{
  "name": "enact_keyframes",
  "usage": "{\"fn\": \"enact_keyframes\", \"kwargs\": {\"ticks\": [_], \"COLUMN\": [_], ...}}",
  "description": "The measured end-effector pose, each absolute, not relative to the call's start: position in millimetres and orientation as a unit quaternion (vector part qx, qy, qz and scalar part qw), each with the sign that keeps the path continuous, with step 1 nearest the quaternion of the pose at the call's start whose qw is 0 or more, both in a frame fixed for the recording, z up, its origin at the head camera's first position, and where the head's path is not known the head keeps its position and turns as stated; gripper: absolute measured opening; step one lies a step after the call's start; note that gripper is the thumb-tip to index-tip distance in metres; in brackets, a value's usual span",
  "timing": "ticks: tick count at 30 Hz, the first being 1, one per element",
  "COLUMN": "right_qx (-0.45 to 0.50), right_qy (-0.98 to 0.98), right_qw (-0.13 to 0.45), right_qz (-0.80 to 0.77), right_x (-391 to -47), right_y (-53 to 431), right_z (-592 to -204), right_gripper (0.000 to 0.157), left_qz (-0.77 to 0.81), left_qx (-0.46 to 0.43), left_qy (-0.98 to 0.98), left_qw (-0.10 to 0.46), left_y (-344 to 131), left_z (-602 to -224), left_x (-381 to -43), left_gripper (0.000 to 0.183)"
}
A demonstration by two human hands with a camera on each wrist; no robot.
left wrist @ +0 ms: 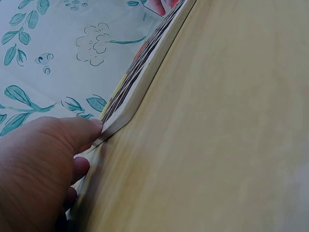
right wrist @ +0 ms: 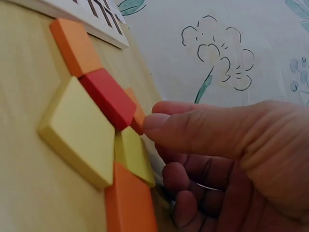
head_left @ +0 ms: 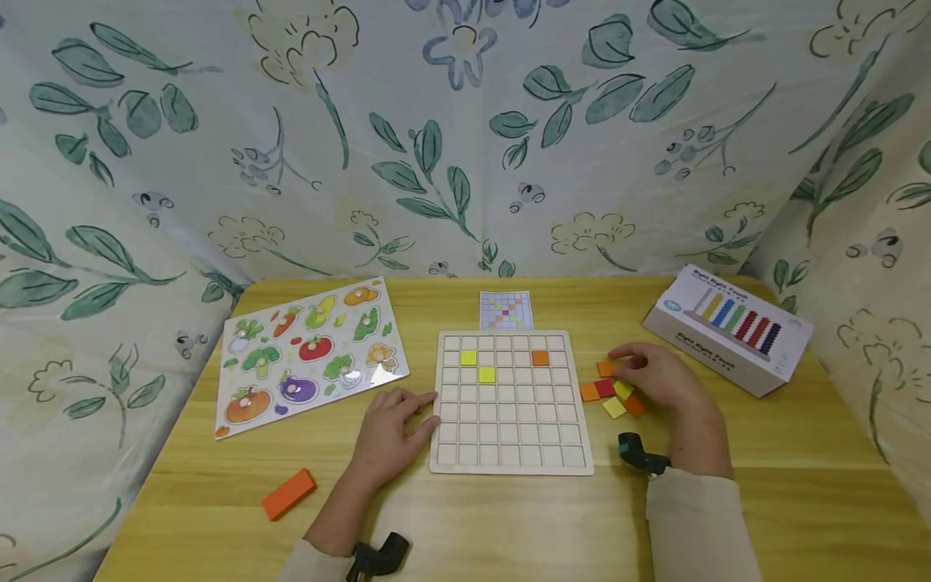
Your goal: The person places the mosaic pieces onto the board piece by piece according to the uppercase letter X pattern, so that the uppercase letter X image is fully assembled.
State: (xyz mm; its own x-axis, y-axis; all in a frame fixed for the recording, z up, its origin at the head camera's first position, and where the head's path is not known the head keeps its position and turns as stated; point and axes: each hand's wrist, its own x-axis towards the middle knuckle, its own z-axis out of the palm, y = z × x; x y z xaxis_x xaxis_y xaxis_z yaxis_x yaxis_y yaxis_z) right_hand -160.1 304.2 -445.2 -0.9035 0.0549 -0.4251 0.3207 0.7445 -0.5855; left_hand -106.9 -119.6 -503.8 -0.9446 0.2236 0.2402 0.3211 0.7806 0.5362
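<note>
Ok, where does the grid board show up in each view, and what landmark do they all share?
Head: the board lies below centre, right of the left hand.
Left wrist: nearly edge-on, slanting from the left hand's thumb up to the top edge.
Right wrist: part of it at upper left, cut off by the top edge.
Shared landmark: the flowered cloth.

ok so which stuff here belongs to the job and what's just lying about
Apparently in use:
pale square wooden grid board
yellow and orange square tiles on it
loose red, orange and yellow tiles beside it
small printed card with a coloured grid

Apparently just lying about:
white panel of vegetable pictures
orange rectangular block
white rectangular box
</note>
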Motion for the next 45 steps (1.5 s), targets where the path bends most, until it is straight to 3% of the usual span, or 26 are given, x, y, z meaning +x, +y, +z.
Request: {"fn": "enact_keyframes", "kwargs": {"ticks": [45], "right_qx": [0.146], "right_qy": [0.904], "right_qw": [0.205], "right_qz": [-0.346], "right_x": [-162.8], "right_y": [291.9], "right_z": [-449.6], "right_gripper": [0.043], "left_qz": [-0.301], "left_qx": [-0.139], "left_qy": [-0.941], "left_qw": [0.074], "left_y": [-119.5], "left_z": [-502.9], "left_x": [-106.9], "left_gripper": [0.037]}}
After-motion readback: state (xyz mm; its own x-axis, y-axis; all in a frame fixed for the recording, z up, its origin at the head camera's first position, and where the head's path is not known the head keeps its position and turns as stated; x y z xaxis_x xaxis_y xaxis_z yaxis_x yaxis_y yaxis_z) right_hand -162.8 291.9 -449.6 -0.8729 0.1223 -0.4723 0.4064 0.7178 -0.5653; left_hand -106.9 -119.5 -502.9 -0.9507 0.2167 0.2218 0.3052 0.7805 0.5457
